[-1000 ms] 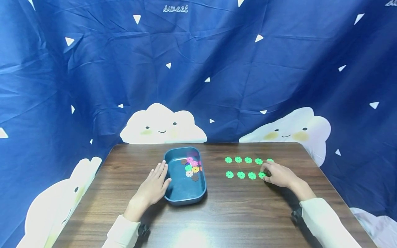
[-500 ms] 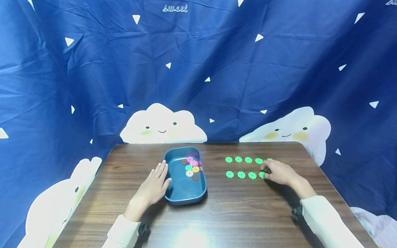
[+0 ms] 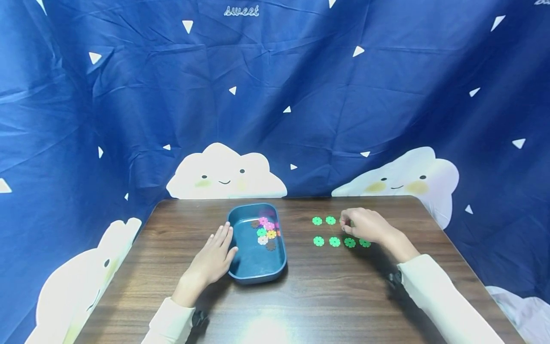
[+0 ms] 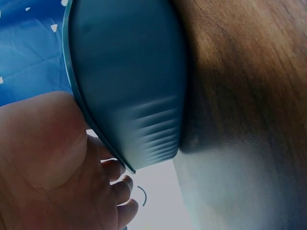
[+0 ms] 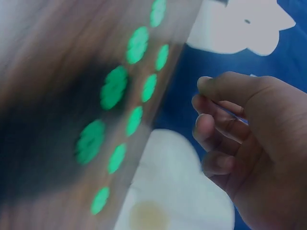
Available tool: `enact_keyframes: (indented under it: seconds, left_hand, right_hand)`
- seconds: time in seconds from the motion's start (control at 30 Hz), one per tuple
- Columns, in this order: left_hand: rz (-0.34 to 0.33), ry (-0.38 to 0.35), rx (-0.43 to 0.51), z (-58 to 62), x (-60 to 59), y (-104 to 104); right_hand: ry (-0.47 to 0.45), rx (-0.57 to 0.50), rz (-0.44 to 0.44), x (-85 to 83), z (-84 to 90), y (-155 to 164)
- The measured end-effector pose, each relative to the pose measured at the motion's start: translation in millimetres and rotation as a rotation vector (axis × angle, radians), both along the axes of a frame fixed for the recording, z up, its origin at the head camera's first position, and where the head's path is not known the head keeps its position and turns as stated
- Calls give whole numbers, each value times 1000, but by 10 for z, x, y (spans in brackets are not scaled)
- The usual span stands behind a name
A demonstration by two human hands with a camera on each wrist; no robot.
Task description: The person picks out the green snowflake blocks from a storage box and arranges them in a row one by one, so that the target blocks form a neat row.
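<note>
My left hand [image 3: 216, 248] lies flat on the brown table [image 3: 326, 291], its fingers straight against the left wall of a dark blue tray [image 3: 253, 276]. Several small flower discs [image 3: 266, 232] in pink, green, yellow, white and brown lie in the tray. The left wrist view shows the tray wall [image 4: 129, 86] beside my palm [image 4: 43, 158]. Right of the tray, green flower discs [image 3: 334, 241] lie in two rows. My right hand [image 3: 351, 224] hovers over the far row with loosely curled fingers [image 5: 206, 125], hiding part of that row. The right wrist view shows nothing in it, with the green discs [image 5: 113, 87] blurred.
A blue curtain [image 3: 275, 95] with white clouds and triangles hangs close behind the table and around both sides. The table's right edge [image 3: 455, 258] lies a short way from the disc rows. Both cream sleeves [image 3: 434, 296] reach in from the near edge.
My right hand has lifted off the right end of the near green row and moved left and back over the far row. The left hand and tray have not moved.
</note>
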State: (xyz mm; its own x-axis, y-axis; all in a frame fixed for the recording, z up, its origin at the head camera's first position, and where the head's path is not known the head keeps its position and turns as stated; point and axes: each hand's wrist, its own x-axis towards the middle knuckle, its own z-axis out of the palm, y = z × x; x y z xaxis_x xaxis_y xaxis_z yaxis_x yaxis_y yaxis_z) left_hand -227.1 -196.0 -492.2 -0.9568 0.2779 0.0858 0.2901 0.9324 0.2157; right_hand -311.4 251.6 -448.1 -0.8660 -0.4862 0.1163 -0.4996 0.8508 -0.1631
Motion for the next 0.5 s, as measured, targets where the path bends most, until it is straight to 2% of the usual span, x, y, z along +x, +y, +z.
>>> enact_keyframes:
  seconds: [0.27,0.5]
  left_hand:
    - [-13,50,3,-45,-3,3]
    - [-6,29,8,-19,0,4]
  right_hand:
    - [62,-1,96,-39,206,-514]
    - [78,20,158,-76,329,-973]
